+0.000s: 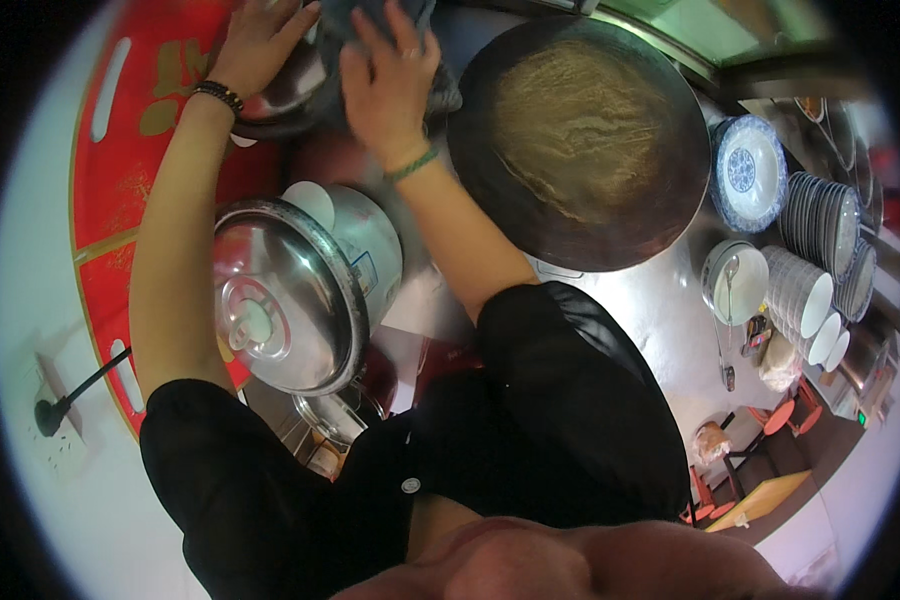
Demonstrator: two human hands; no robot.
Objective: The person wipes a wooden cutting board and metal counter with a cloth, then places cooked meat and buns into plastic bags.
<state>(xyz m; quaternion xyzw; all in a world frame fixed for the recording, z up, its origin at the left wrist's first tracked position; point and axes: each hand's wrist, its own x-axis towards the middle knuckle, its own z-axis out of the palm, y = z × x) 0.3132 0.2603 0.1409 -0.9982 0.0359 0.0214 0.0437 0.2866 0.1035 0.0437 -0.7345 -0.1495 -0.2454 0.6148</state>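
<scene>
My left hand [259, 52], with a dark beaded bracelet at the wrist, lies over a shiny metal lid or pot [292, 88] near the top edge. Its fingertips are partly cut off by the picture's rim, so its grip is unclear. Just to the right, my right hand [388, 82] presses on a bunched grey-blue cloth [444, 88], fingers bent over it and slightly blurred. A green band circles that wrist. Below both hands stands a pale cylindrical cooker [375, 232] with a domed metal lid [300, 277], tilted in the view.
A large round dark slab [581, 240] with a worn brown middle lies right of my forearm on the steel counter [645, 300]. Farther right are a blue-and-white bowl [754, 172], stacked plates [817, 225], stacked bowls [795, 292] and tongs [727, 345]. Red panels [112, 195] line the left.
</scene>
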